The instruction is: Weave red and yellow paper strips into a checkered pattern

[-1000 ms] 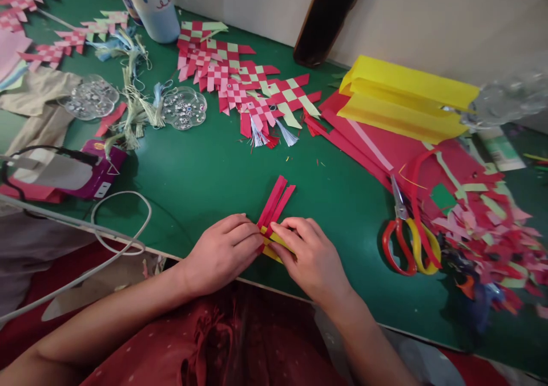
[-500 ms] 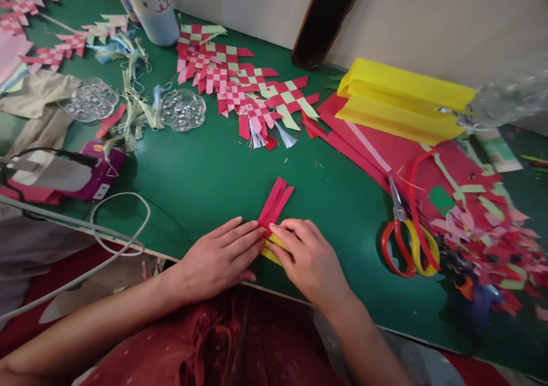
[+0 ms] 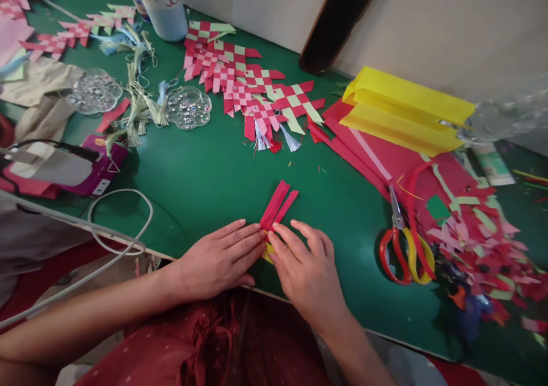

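Observation:
Red paper strips [image 3: 279, 204] lie on the green table and cross yellow paper strips [image 3: 269, 253] at their near end. My left hand [image 3: 222, 254] rests flat from the left, its outstretched fingertips pressing the crossing. From the right, my right hand [image 3: 306, 266] closes thumb and index finger on the strips, its other fingers lifted. Fingers of both hands cover much of the yellow part. Scissors [image 3: 398, 237] with red and yellow handles lie to the right of my right hand.
Woven checkered paper fish [image 3: 257, 83] lie beyond my hands. Folded yellow paper [image 3: 406, 109] sits on red sheets at the right, above a heap of paper scraps [image 3: 483, 254]. To the left are a dish of beads [image 3: 188, 107], tassels [image 3: 139, 106] and a looped cable [image 3: 148, 220].
The free ends of the red strips have spread slightly apart. My right hand's raised fingers have opened outward, and less yellow shows beneath it. The whole view has shifted a little.

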A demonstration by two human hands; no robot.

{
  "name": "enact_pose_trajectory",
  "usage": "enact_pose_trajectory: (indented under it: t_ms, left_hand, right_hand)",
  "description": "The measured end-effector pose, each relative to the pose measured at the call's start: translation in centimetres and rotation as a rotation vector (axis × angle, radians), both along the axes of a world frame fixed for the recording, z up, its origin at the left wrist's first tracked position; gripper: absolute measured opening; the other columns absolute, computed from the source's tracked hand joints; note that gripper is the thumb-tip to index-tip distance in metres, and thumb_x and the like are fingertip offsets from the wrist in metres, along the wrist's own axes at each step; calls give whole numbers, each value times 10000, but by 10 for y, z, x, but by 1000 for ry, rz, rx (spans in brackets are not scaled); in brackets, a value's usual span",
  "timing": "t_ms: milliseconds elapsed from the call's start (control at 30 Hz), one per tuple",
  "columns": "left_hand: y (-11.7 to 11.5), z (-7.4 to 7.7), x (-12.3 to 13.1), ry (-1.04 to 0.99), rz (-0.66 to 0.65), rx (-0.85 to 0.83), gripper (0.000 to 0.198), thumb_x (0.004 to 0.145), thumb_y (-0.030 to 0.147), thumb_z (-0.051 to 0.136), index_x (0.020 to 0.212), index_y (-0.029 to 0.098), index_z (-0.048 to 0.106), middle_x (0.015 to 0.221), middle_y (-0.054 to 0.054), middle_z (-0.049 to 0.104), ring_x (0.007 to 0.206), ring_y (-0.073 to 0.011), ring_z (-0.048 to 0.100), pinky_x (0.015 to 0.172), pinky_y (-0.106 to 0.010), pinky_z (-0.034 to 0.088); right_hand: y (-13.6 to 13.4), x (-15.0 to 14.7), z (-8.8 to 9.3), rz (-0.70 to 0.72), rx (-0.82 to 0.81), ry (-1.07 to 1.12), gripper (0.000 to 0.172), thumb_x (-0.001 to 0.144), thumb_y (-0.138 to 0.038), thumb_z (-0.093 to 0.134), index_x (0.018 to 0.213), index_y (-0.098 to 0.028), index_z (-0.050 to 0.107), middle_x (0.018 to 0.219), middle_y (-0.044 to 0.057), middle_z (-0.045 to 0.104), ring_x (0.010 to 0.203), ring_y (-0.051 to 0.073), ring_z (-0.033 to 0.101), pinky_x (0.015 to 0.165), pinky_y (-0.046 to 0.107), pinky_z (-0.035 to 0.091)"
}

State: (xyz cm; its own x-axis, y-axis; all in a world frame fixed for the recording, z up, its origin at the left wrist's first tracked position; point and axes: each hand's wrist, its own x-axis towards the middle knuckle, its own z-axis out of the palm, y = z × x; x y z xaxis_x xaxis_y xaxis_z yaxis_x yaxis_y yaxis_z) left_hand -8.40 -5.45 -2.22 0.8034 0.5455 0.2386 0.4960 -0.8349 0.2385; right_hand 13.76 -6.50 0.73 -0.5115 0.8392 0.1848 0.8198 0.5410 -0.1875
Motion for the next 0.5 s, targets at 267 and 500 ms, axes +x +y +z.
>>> enact_pose_trajectory:
  t_ms: [267, 500]
  left_hand:
    - [6, 6, -1, 20, -32, -58, 602, 948, 524, 512, 1338, 65, 511, 1390, -143, 548, 1317, -281, 478, 1144, -449, 341]
    - [15, 10, -4, 35, 42, -80, 792, 819, 676, 589, 1366, 110, 501, 1384, -121, 553, 1322, -307, 439, 1199, -493, 220]
  right_hand:
    - [4, 5, -9, 0, -35, 58, 258, 946, -211, 537, 1164, -215, 674, 1235, 16, 686, 1134, 246, 531, 961, 434, 395]
    - [3, 4, -10, -14, -42, 60, 279, 942, -198, 529, 1179, -238, 671, 1233, 32, 683, 1151, 255, 527, 967, 454, 410]
